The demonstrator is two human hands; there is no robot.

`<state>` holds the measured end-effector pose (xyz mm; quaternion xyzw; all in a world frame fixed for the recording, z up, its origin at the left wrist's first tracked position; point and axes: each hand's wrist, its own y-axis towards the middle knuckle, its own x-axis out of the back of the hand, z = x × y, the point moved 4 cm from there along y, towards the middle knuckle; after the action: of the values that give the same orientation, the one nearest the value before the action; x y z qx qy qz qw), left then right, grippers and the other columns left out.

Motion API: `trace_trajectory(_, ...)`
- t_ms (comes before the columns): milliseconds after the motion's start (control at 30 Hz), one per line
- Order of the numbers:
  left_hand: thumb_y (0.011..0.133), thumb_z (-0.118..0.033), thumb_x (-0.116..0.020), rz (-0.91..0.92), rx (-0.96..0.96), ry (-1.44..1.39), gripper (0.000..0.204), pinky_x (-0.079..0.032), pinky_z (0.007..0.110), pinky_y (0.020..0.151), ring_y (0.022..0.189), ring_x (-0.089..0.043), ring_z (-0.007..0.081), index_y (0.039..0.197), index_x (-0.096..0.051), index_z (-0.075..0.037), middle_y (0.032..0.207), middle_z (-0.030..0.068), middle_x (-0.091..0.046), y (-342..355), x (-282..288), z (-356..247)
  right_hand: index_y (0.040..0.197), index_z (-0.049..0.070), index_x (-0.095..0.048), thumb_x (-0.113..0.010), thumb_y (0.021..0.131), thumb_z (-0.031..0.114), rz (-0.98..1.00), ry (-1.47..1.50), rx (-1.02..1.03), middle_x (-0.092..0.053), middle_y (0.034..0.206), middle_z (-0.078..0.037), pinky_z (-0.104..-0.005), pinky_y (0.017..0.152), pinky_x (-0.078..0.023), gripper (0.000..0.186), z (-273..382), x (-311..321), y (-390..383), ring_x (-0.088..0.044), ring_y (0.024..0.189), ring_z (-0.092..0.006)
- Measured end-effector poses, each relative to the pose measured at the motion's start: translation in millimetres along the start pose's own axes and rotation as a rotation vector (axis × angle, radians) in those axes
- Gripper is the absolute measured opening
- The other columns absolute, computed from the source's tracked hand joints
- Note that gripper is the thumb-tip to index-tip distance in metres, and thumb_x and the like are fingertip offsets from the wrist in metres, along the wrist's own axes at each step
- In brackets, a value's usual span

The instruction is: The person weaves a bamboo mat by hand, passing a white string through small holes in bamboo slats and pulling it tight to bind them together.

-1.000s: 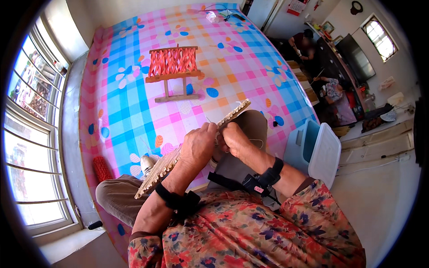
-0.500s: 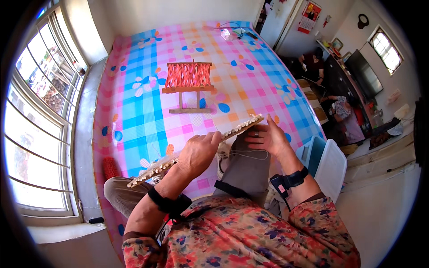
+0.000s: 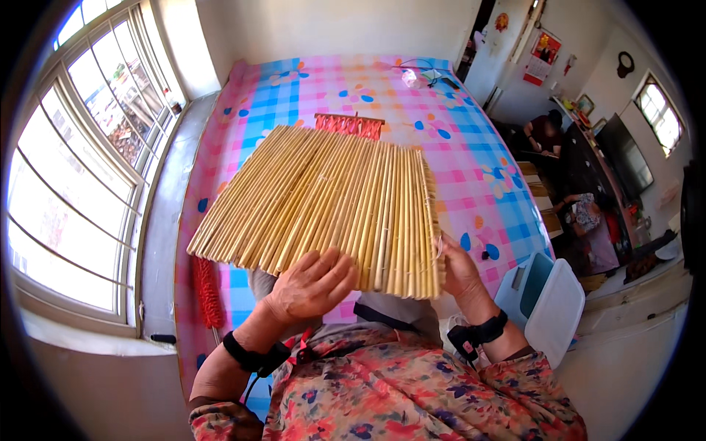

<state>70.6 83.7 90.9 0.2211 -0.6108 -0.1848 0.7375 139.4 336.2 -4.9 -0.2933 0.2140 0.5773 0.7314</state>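
Observation:
A mat of yellow sorghum-like stalks (image 3: 316, 198), laid side by side and stitched together, is tilted up before me with its broad face in view. My left hand (image 3: 312, 285) is closed on its near edge, the fingers bent over the stalks and the thumb hidden. At the near right corner my right hand (image 3: 460, 268) grips the side edge, its fingers partly behind the mat. A bit of pale thread shows by the right fingertips. Behind the mat, only the top of the wooden frame wound with red strands (image 3: 351, 126) shows.
A checked, flowered sheet (image 3: 485, 198) covers the surface ahead. Left of me lies a red fluffy duster (image 3: 208, 294), beside the windowsill (image 3: 165, 220). A blue bin (image 3: 526, 283) with a white lid (image 3: 557, 309) stands at my right. Two people sit farther right.
The mat has turned from nearly edge-on to showing its broad face, covering most of the wooden frame. My right hand has gone from outspread to gripping its edge; my left is now at the near edge.

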Motion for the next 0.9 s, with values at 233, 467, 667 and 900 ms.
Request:
trace_trajectory(233,0.075,-0.011,-0.061,-0.051,0.381,0.062,0.029,-0.043,0.044,0.09,0.103,-0.06,0.026,0.103,-0.058,-0.003,0.104,0.0106,-0.063,-80,-28,8,0.14,0.005,-0.034,-0.058,0.089,0.016,-0.053,0.073,-0.029,-0.052,0.126,-0.006,-0.0371,0.098,-0.04,0.057,-62,-28,14,-0.049,0.116,-0.0203)
trace_trajectory(467,0.078,-0.01,-0.058,-0.061,0.654,0.059,0.027,-0.037,0.045,0.097,0.108,-0.056,0.0244,0.105,-0.058,-0.006,0.106,0.0086,-0.061,-98,-31,13,0.137,0.006,-0.037,-0.054,0.092,0.019,-0.043,0.042,-0.086,-0.052,0.125,-0.005,-0.0378,0.101,-0.038,0.05,-74,-22,20,-0.049,0.116,-0.0205)
trace_trajectory(667,0.075,-0.011,-0.06,-0.133,0.656,0.067,0.027,-0.036,0.046,0.097,0.107,-0.055,0.0245,0.102,-0.061,-0.011,0.103,0.0051,-0.059,-92,-27,13,0.132,0.004,-0.041,-0.057,0.092,0.03,0.03,-0.158,-0.223,-0.054,0.12,-0.006,-0.0418,0.094,-0.045,0.05,-64,-22,26,-0.054,0.108,-0.0229)
trace_trajectory(900,0.077,-0.012,-0.056,-0.091,0.586,-0.007,0.028,-0.035,0.045,0.098,0.112,-0.054,0.0233,0.104,-0.061,-0.008,0.107,0.0065,-0.057,-91,-38,15,0.094,0.002,-0.065,-0.062,0.086,0.04,0.007,-1.737,-0.245,-0.064,0.08,-0.013,-0.0365,0.064,-0.051,0.039,2,-32,44,-0.064,0.065,-0.0257)
